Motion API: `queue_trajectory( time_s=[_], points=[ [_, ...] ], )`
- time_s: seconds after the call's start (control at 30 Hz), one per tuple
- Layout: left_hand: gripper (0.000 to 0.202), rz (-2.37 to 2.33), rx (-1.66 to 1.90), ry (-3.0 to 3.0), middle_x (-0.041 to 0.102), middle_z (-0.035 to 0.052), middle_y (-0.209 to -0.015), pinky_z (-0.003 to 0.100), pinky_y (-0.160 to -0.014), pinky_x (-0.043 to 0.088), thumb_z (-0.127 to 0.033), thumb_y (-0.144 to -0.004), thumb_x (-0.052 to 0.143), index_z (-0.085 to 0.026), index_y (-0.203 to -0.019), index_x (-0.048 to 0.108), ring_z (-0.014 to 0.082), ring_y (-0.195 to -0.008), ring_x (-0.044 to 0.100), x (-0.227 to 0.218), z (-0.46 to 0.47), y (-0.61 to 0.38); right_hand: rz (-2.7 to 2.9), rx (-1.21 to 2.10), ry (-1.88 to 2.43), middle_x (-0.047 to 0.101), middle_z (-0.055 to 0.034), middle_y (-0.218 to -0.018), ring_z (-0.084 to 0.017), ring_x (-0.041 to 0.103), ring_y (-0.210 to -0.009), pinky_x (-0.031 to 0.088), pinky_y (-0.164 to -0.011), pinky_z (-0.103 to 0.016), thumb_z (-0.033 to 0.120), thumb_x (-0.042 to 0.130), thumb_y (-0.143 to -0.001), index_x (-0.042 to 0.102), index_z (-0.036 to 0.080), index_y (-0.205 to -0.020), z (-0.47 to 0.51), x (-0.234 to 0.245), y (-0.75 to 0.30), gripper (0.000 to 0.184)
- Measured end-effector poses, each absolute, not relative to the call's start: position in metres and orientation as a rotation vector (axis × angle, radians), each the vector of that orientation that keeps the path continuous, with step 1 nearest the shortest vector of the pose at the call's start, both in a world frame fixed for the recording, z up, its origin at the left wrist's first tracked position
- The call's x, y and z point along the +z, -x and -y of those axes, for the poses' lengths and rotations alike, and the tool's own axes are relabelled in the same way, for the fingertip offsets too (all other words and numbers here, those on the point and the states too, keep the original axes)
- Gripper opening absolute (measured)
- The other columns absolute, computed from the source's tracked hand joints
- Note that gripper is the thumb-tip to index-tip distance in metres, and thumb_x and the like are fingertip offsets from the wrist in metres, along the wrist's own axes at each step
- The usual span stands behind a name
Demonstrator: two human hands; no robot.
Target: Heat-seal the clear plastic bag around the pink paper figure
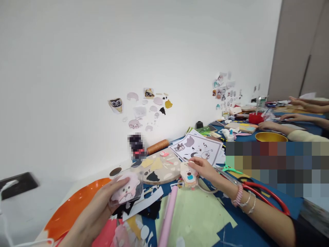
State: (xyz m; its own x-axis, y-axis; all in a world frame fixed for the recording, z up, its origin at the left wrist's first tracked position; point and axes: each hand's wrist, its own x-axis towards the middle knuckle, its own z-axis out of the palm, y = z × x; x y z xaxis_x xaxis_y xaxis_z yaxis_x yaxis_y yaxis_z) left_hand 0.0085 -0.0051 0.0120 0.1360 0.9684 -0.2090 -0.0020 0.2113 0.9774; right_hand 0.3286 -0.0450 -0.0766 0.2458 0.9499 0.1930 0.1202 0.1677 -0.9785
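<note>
My left hand [109,193] grips a clear plastic case [138,176] with a pale pink cartoon-face cutout [128,187] inside it. In my right hand [203,168], pinched between thumb and fingers, is a white and cream cartoon animal cutout [189,175] with a blue patch. Behind both hands lies a speckled beige board [169,176] carrying yellow and black scraps. A rolled pink sheet [168,216] rests on a pale green sheet [197,216] below my right hand.
An orange dish [77,199] stands at the left. Red-handled scissors [267,197] and green-handled scissors [231,168] lie at the right. Printed paper [196,145] and a brown thread spool [158,146] are near the wall. Another person's hand [269,126] is beyond a gold bowl [271,137].
</note>
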Motion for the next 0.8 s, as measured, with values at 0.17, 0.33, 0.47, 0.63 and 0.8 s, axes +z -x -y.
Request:
queue_trajectory(
  time_s=[0.17,0.33,0.47,0.63,0.8],
  points=[
    [0.038,-1.183,0.954,-1.077,0.071,0.0076,-0.093,0.027,-0.063,0.058,-0.019,-0.070,0.074,-0.018,-0.107,0.064,0.0183,-0.073,0.067,0.010,0.003,-0.009,1.122,0.838,1.262,0.058,0.0022,-0.059,-0.010,0.051,-0.043,0.038,-0.039,-0.022,0.049,0.066,-0.070,0.060,0.017,-0.079,0.041,-0.081,-0.329,0.033],
    [0.031,-1.173,0.911,-1.072,0.071,0.0057,-0.091,0.025,-0.061,0.057,-0.019,-0.071,0.074,-0.020,-0.101,0.065,0.0161,-0.070,0.065,0.016,0.008,-0.014,1.090,0.924,1.214,0.059,0.0033,-0.057,-0.011,0.052,-0.042,0.042,-0.040,-0.023,0.051,0.066,-0.070,0.057,0.017,-0.095,0.043,-0.083,-0.326,0.043],
    [0.033,-1.177,0.910,-1.070,0.070,0.0037,-0.091,0.023,-0.059,0.056,-0.023,-0.069,0.076,-0.022,-0.100,0.065,0.0157,-0.072,0.064,0.013,0.007,-0.013,1.109,0.977,1.121,0.060,0.0045,-0.058,-0.012,0.054,-0.044,0.045,-0.042,-0.025,0.053,0.070,-0.066,0.051,0.017,-0.105,0.046,-0.083,-0.324,0.056],
    [0.033,-1.191,0.919,-1.059,0.070,0.0038,-0.090,0.024,-0.061,0.056,-0.024,-0.069,0.076,-0.021,-0.100,0.065,0.0160,-0.072,0.064,0.013,0.006,-0.012,1.157,1.000,1.015,0.065,0.0009,-0.069,-0.013,0.059,-0.052,0.049,-0.048,-0.026,0.048,0.075,-0.063,0.050,0.018,-0.108,0.048,-0.080,-0.323,0.060],
    [0.036,-1.155,0.860,-1.017,0.073,0.0037,-0.087,0.025,-0.063,0.057,-0.022,-0.071,0.074,-0.020,-0.106,0.064,0.0161,-0.070,0.065,0.020,0.011,-0.016,1.173,0.931,0.971,0.062,0.0027,-0.068,-0.011,0.056,-0.049,0.049,-0.048,-0.026,0.044,0.073,-0.068,0.053,0.020,-0.111,0.049,-0.078,-0.321,0.054]
  ],
)
